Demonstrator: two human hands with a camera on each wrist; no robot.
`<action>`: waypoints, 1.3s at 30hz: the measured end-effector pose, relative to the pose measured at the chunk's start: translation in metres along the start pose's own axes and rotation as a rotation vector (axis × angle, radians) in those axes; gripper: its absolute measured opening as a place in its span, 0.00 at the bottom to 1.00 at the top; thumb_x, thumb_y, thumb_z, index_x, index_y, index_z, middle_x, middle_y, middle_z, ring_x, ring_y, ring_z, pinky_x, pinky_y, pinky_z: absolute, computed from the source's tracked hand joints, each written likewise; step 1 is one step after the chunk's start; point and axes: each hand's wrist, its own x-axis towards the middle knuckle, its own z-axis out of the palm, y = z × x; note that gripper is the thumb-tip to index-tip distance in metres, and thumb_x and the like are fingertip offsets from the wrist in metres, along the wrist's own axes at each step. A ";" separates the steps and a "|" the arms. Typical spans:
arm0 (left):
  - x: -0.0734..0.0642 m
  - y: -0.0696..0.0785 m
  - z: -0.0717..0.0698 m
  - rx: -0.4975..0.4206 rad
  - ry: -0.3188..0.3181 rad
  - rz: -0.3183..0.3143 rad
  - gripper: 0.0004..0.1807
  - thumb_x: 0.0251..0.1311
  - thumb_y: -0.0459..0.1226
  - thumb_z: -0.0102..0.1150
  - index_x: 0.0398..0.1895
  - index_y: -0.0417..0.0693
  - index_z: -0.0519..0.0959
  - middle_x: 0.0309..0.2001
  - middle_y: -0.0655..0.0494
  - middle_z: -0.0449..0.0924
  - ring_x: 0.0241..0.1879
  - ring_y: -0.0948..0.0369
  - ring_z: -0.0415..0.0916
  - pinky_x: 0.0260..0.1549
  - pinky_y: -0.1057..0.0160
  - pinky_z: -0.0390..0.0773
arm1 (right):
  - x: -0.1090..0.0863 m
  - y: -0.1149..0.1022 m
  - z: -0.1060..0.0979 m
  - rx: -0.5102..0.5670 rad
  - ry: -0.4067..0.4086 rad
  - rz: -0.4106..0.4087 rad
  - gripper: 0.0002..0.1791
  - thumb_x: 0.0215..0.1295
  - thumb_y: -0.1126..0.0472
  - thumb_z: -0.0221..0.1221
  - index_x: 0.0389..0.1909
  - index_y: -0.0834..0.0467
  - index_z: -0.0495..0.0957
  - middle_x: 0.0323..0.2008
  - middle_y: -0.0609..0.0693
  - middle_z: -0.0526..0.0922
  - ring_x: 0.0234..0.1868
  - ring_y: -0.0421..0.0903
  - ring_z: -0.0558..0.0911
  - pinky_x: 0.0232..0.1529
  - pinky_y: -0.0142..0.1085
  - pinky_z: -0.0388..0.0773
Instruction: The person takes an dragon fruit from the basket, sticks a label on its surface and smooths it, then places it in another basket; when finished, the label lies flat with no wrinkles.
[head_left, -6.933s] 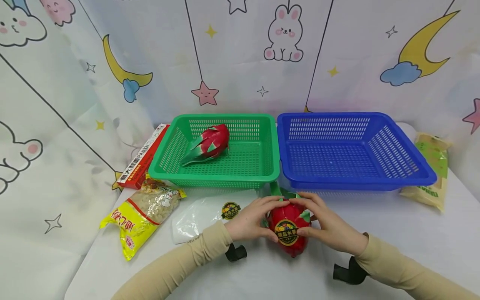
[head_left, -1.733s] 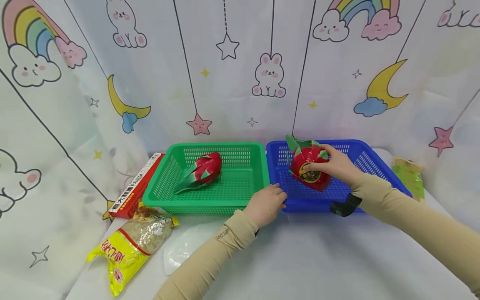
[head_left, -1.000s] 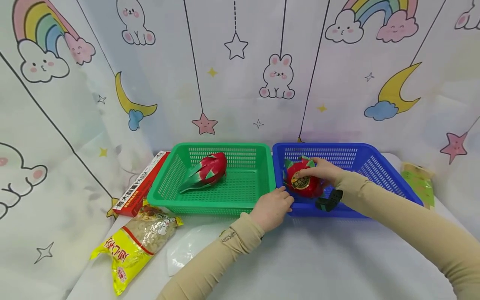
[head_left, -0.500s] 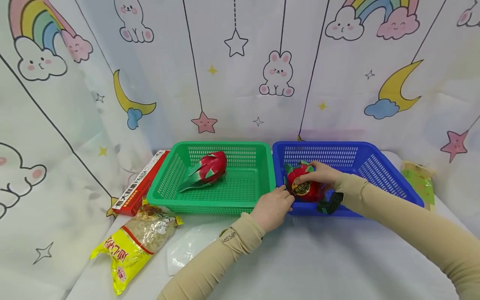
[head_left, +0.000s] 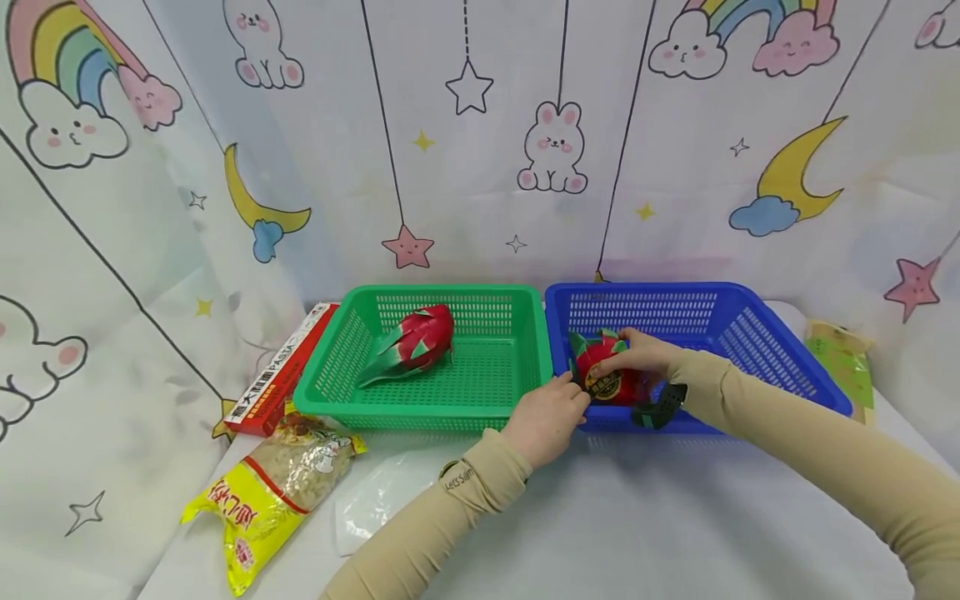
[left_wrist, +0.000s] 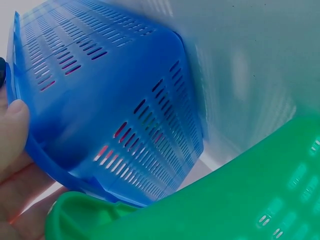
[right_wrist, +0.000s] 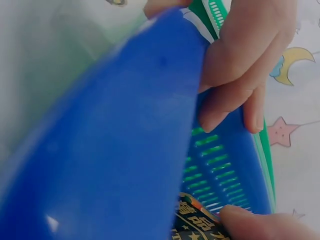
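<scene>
Table [head_left: 622, 525] beneath, your left hand [head_left: 546, 419] grips the blue basket [head_left: 645, 313], right hand [head_left: 648, 353] a fruit [head_left: 595, 357]; hasty release could roll it.

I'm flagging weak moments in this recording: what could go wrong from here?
Fingertip pinch: the right hand holds the dragon fruit in the near-left corner of the blue basket, right beside the left hand gripping that rim, so the fruit might press its fingers.

Basket shift: the green basket sits right alongside, so a tug on the blue rim could nudge both.
</scene>
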 end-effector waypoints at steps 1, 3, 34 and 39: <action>0.000 0.000 0.000 0.000 0.004 -0.001 0.07 0.61 0.43 0.57 0.38 0.52 0.80 0.40 0.59 0.81 0.56 0.59 0.74 0.53 0.66 0.73 | 0.000 0.000 0.000 0.006 -0.005 0.005 0.53 0.56 0.50 0.61 0.68 0.66 0.36 0.59 0.72 0.59 0.57 0.67 0.66 0.48 0.56 0.75; 0.000 0.000 0.000 0.002 0.011 -0.003 0.07 0.61 0.43 0.57 0.38 0.52 0.80 0.40 0.59 0.81 0.55 0.59 0.74 0.53 0.66 0.73 | 0.001 0.000 0.000 0.017 -0.023 0.013 0.53 0.56 0.50 0.61 0.68 0.65 0.34 0.59 0.72 0.58 0.57 0.68 0.66 0.48 0.56 0.75; -0.001 0.002 0.001 -0.018 0.029 -0.003 0.07 0.61 0.42 0.57 0.38 0.50 0.80 0.40 0.58 0.81 0.55 0.59 0.74 0.56 0.66 0.70 | -0.006 -0.014 -0.011 -0.233 -0.047 0.031 0.46 0.56 0.48 0.62 0.60 0.77 0.51 0.52 0.73 0.69 0.46 0.63 0.77 0.37 0.49 0.81; -0.002 0.002 0.001 -0.010 0.036 -0.004 0.07 0.61 0.42 0.57 0.38 0.51 0.80 0.40 0.58 0.81 0.55 0.58 0.74 0.55 0.66 0.71 | -0.011 -0.019 -0.015 -0.228 -0.038 0.037 0.48 0.57 0.47 0.61 0.61 0.78 0.51 0.54 0.74 0.68 0.45 0.61 0.78 0.37 0.46 0.81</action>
